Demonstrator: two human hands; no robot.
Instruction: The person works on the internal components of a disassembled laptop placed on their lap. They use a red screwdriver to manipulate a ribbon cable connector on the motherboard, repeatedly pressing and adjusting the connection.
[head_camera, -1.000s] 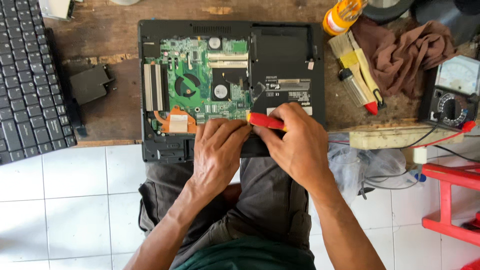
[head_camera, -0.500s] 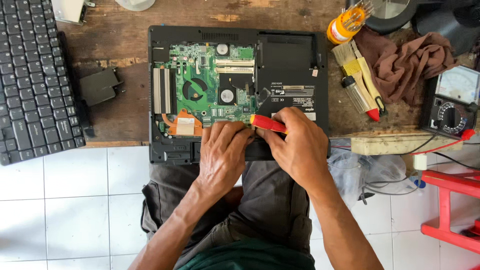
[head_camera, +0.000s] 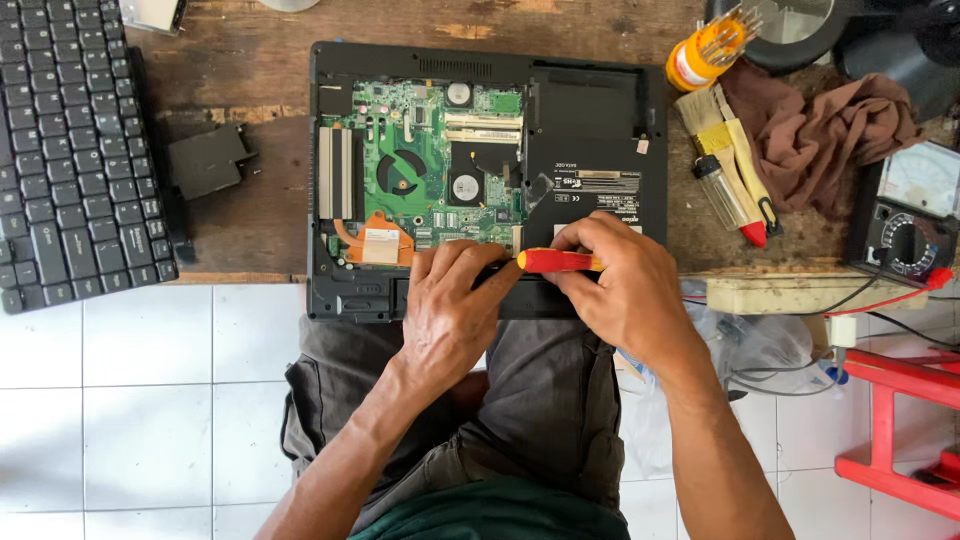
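The red-handled screwdriver (head_camera: 558, 261) lay crosswise over the front edge of the opened laptop (head_camera: 590, 130), clenched in the right hand (head_camera: 625, 290), its handle jutting left from that grip. The left hand (head_camera: 455, 305) pressed beside it, fingers curled on the laptop, grasping nothing visible. Both rested over the wooden table (head_camera: 250, 220).

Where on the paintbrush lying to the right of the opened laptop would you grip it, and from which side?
Grip the paintbrush by its pale handle, coming from above: it lies flat on the wooden table, its handle clear on top, with a small bottle close on its left.
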